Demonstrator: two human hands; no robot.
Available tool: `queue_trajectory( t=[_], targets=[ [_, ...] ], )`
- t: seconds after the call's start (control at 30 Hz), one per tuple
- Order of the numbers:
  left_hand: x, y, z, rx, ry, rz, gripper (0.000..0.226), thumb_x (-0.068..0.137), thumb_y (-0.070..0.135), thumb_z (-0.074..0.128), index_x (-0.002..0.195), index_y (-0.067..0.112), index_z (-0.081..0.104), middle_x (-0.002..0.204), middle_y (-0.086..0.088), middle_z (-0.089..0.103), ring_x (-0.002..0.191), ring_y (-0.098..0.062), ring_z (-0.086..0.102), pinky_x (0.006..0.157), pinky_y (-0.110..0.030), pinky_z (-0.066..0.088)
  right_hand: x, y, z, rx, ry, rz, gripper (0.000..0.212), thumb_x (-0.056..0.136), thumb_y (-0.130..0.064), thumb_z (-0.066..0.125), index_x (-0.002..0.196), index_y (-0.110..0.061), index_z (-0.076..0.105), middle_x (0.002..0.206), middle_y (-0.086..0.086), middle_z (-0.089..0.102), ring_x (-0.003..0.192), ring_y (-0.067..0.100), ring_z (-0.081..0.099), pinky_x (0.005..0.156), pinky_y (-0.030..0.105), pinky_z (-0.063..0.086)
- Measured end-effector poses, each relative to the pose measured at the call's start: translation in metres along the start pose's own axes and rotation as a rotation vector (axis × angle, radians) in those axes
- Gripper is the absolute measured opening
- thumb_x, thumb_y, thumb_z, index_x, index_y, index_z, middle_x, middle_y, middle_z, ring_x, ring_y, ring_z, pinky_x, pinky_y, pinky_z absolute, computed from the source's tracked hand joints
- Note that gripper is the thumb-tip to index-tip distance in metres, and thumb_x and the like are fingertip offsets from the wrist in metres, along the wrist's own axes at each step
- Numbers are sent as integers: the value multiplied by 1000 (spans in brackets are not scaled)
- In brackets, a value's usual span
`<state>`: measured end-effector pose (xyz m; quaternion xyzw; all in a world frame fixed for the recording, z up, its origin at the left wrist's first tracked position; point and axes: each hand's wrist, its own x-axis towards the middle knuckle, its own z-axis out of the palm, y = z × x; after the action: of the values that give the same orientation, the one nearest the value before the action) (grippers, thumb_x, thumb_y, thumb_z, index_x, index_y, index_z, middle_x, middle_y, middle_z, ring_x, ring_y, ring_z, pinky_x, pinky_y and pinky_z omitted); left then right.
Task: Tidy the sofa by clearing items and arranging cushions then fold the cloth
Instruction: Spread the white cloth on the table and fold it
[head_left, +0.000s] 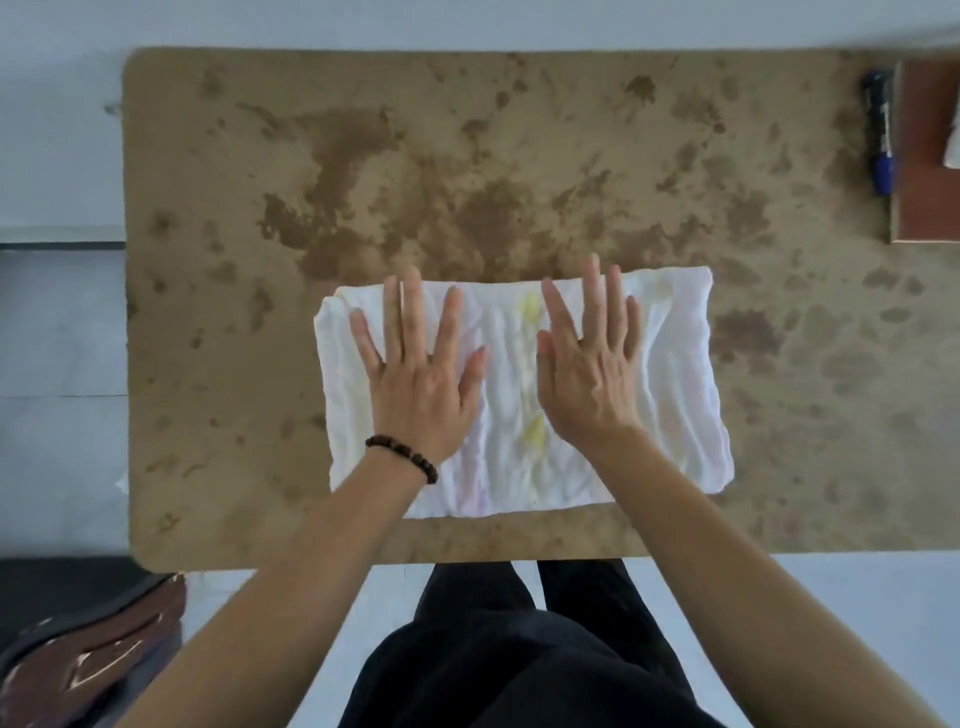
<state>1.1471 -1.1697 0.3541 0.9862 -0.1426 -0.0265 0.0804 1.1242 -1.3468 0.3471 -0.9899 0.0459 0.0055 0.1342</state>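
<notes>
A white cloth (675, 384) with faint yellow and pink marks lies folded into a rectangle on a brown mottled table (467, 156). My left hand (421, 374), with a dark bead bracelet at the wrist, lies flat on the cloth's left half, fingers spread and straight. Beside it, my right hand (592, 369) presses flat on the cloth's middle, fingers straight and pointing away from me. Neither hand grips the fabric.
At the table's far right lie a blue and black marker (880, 135) and a reddish-brown board (924, 156). A brown patterned cushion (93, 649) shows at the lower left on a dark seat. My dark trousers fill the bottom centre, over pale floor.
</notes>
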Motion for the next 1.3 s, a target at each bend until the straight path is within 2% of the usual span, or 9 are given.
queue_trajectory(
  t=[0.13,0.27,0.43,0.6,0.77,0.93,1.03,1.13,1.3],
  targets=[
    [-16,-18,36,87,-260,-116,66,96,64,16,154,32,11,163,-12,-2,150,-31,-2,114,-65,3,-2,38,21,-120,-311,-65,69,98,-63,26,158,-31,12,165,13,-1,152,31,-4,122,53,1],
    [-16,-36,48,69,-264,-119,70,93,67,18,154,34,6,163,-10,-6,149,-30,-6,116,-61,-3,5,98,13,-192,-325,53,77,93,-74,23,157,-36,3,165,8,-8,152,27,-9,122,52,-3],
    [-15,-26,42,64,-266,-157,68,94,65,14,154,33,6,162,-11,-7,149,-29,-8,113,-65,-1,6,86,12,-182,-306,54,75,96,-69,23,158,-31,2,165,11,-9,152,31,-11,120,56,-5],
    [-63,17,23,44,5,-216,65,97,55,29,154,24,20,160,-19,9,148,-35,7,112,-66,-2,-52,33,0,-69,-145,-72,67,102,-54,34,157,-20,19,164,18,1,151,39,-2,120,57,-3],
    [-103,-9,48,66,-258,-294,73,92,69,10,155,32,5,162,-12,-6,149,-30,-7,111,-69,6,-105,81,14,-103,-363,25,81,91,-74,28,158,-33,7,165,10,-10,152,28,-11,122,53,5],
    [-98,-7,45,73,-314,-299,76,90,70,7,154,31,-3,162,-10,-13,148,-29,-14,113,-66,1,-106,109,3,-109,-354,-19,84,92,-71,32,158,-24,12,165,15,-3,152,29,-4,121,54,5],
    [-96,6,35,76,-207,-211,79,92,68,19,155,22,8,162,-17,-4,149,-31,-6,113,-66,-1,-98,96,-9,44,-238,213,96,86,-71,48,157,-21,7,164,15,-3,151,31,-2,122,49,3],
    [-75,37,26,71,-159,49,78,95,63,29,155,16,13,161,-18,0,149,-32,-2,115,-64,1,-83,93,-32,307,-155,701,101,79,-59,68,154,-21,11,158,11,15,143,32,20,114,47,24],
    [-39,76,50,152,-399,4,86,87,74,0,153,20,-15,158,-9,-26,145,-26,-26,112,-63,-8,-65,129,-42,830,-336,1059,73,68,-49,83,125,-12,56,116,1,67,99,23,66,86,39,54]
  ],
)
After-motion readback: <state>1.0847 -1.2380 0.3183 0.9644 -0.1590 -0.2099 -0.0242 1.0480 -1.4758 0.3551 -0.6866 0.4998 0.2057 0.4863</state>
